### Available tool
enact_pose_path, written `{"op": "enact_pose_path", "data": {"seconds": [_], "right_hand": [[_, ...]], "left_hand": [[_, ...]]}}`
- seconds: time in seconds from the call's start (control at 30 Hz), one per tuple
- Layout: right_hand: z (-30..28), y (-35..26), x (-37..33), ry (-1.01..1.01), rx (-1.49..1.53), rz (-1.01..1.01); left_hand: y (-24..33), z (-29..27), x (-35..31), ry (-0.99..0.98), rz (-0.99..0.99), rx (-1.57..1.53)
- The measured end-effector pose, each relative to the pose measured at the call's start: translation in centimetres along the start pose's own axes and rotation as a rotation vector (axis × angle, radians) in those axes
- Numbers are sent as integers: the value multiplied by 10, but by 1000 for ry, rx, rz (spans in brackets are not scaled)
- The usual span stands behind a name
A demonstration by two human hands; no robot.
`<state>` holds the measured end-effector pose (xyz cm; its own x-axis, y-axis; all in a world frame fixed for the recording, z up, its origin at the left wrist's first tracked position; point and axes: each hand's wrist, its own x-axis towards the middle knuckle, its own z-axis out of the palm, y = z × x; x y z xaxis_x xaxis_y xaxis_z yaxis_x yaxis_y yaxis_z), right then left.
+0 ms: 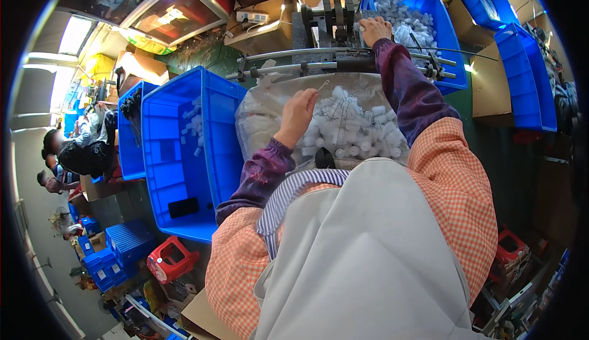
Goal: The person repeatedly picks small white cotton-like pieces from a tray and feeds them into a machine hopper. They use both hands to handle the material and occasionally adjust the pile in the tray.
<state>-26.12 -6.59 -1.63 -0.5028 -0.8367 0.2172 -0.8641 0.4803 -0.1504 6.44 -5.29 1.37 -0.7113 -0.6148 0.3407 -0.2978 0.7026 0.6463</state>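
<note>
My left hand [299,114] is closed in a pinch over the left part of a clear plastic bag [261,110]. From its fingertips sticks a small thin metal piece [323,85], too small to name exactly. Ahead and to the right, my right hand [375,31] has its fingers curled at the right side of a dark metal bench machine [334,24]; what those fingers hold, if anything, is hidden. Many small white translucent plastic pieces [362,132] lie in the bag below my hands, with thin metal springs or wires [342,114] on top.
Metal rods [282,53] run across the machine's front. A blue bin [184,156] at left holds a few white pieces and a dark flat object [183,207]. A blue bin [451,45] of greyish pieces stands far right. Red stools [172,259] and cardboard boxes [261,33] surround me. People sit far left.
</note>
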Motion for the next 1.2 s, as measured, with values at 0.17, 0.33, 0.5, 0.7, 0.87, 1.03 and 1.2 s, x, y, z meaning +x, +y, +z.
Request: {"op": "enact_pose_path", "data": {"seconds": [0.17, 0.33, 0.5, 0.7, 0.87, 1.03, 1.2], "right_hand": [[-12, 10, -11, -3, -6, 176], [-14, 4, -28, 76, -47, 147], [1, -19, -23, 118, -32, 122], [5, -58, -18, 109, -53, 76], [0, -34, -23, 96, -50, 71], [-4, 4, -19, 38, -26, 118], [-22, 26, -5, -166, -127, 124]], "left_hand": [[12, -6, 1, -77, -69, 83], [17, -9, 3, -99, -143, 59], [15, -2, 6, -70, -19, -85], [25, -3, 14, -26, 141, 15], [16, -6, 13, 33, 148, -46], [17, -10, 13, -42, -33, -177], [28, -11, 26, -5, 61, -173]]}}
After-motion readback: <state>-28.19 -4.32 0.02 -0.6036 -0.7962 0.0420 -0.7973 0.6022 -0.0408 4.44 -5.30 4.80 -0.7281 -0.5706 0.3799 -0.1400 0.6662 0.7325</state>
